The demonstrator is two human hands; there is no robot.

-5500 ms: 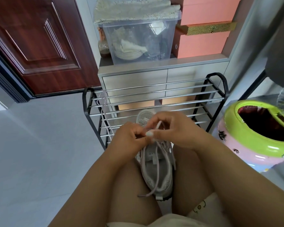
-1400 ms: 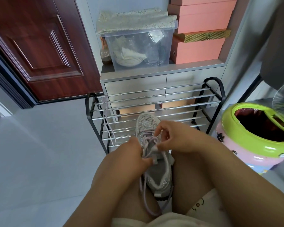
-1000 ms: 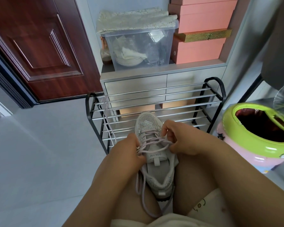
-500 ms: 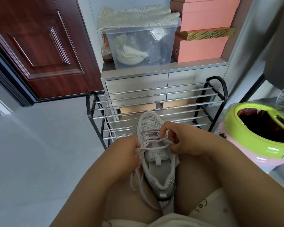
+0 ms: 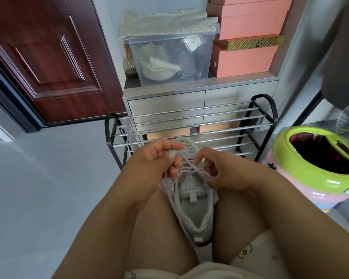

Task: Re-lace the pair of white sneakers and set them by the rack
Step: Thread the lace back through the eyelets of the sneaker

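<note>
A white sneaker sits between my knees, toe pointing at the shoe rack. Its tongue reads DREAM. A pale lilac lace crosses the upper eyelets. My left hand pinches the lace on the shoe's left side and holds it up above the eyelets. My right hand pinches the lace at the right eyelets. A second loose lace hangs over the rack's left end. The other sneaker is not in view.
The metal rack stands against a grey drawer cabinet that carries a clear storage bin and pink boxes. A green and pink bin stands at my right. A dark red door is at the left, with grey floor below it.
My left hand has risen from the shoe's left side and pulled the lace upward over the eyelets. My right hand stays at the right eyelets. The shoe has hardly moved.
</note>
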